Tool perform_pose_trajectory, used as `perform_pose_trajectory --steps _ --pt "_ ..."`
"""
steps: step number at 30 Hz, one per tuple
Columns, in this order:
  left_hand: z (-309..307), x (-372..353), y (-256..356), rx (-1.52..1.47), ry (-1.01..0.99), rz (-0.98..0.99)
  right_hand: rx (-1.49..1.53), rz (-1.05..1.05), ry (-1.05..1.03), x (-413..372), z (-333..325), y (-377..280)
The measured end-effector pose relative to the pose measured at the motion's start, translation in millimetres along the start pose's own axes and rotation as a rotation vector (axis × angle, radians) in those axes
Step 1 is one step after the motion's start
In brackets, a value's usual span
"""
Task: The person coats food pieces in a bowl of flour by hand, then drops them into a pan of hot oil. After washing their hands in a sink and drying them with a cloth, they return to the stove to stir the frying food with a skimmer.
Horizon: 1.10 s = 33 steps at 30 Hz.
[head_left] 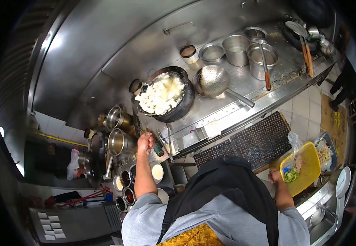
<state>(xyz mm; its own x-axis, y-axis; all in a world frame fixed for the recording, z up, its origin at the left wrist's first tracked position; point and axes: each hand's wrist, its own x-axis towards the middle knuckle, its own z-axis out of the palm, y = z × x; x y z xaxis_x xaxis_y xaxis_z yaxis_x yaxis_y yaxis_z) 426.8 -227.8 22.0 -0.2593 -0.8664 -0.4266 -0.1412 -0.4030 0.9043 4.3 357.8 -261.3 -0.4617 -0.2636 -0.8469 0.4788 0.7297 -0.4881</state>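
My left hand (146, 142) is closed in front of the stove, beside a dark green cylindrical object (158, 149). I cannot tell what, if anything, is in its fingers. Ahead of it, a large black wok (182, 107) sits on the steel range, with pale white pieces of food (161, 95) in bubbling liquid. Low on my other side, my right hand (274, 176) is closed at the near-left rim of a yellow tub (309, 174). Inside the tub lie green vegetable scraps (291, 175), and a clear plastic bag (295, 140) hangs over its far edge.
A perforated strainer (212, 80) rests right of the wok, its handle over the range's front edge. Steel pots (236, 49) stand farther right, one with a ladle (264, 67). Black mats (262, 139) cover the floor. Sauce containers (157, 172) stand at left; someone's dark-trousered legs (342, 86) show far right.
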Motion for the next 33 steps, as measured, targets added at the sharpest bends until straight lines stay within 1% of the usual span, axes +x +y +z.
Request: perform_pose_trajectory --steps 3,4,6,7,9,13,14,16,19,21,23,24,26,27,29,33 --pt "3.1 1.3 8.0 0.084 0.076 0.019 0.005 -0.001 -0.019 3.8 -1.5 18.6" --pt "8.1 0.2 10.3 0.084 0.071 0.015 0.007 0.003 -0.014 2.4 -4.2 23.5" --pt "13.2 -4.1 19.3 0.261 0.139 0.04 -0.022 0.01 -0.004 -4.4 0.0 26.7" --pt "15.3 -3.6 22.1 0.263 0.132 0.04 -0.018 0.011 -0.002 -9.4 1.7 23.3" --pt "17.2 0.7 20.5 0.313 0.128 0.063 0.016 0.083 0.017 -24.9 -1.0 21.2" --pt "27.8 7.5 16.7 0.431 0.126 0.141 0.035 0.089 0.031 -16.3 -1.2 30.0" --pt "29.8 10.8 14.2 0.432 0.127 0.138 0.046 0.083 0.009 -8.6 -2.9 33.5" --pt "37.0 19.2 10.4 0.594 0.171 0.227 0.055 0.074 -0.012 -2.9 -3.1 34.1" --pt "31.1 35.2 1.6 0.675 0.207 0.255 0.015 0.015 0.008 -0.1 -2.3 28.5" --pt "28.4 40.2 -1.9 0.723 0.22 0.269 0.018 -0.02 -0.02 -2.6 -0.6 21.0" --pt "32.8 34.9 -1.3 1.003 0.323 0.365 0.041 -0.025 -0.016 -0.1 2.3 18.5" --pt "35.0 32.5 -2.1 1.004 0.32 0.363 0.06 -0.027 -0.014 -4.2 3.4 15.3" --pt "37.3 27.4 -4.3 1.229 0.405 0.485 0.037 0.018 -0.012 -12.3 5.5 6.7" --pt "36.2 28.9 -7.0 1.228 0.408 0.48 0.016 0.058 -0.01 -16.5 6.5 1.8" --pt "35.8 34.2 -10.7 1.331 0.468 0.463 -0.01 0.067 -0.012 -7.4 8.3 7.5" --pt "42.0 25.8 -7.2 1.357 0.472 0.405 -0.031 0.085 -0.031 -10.7 8.6 6.0"
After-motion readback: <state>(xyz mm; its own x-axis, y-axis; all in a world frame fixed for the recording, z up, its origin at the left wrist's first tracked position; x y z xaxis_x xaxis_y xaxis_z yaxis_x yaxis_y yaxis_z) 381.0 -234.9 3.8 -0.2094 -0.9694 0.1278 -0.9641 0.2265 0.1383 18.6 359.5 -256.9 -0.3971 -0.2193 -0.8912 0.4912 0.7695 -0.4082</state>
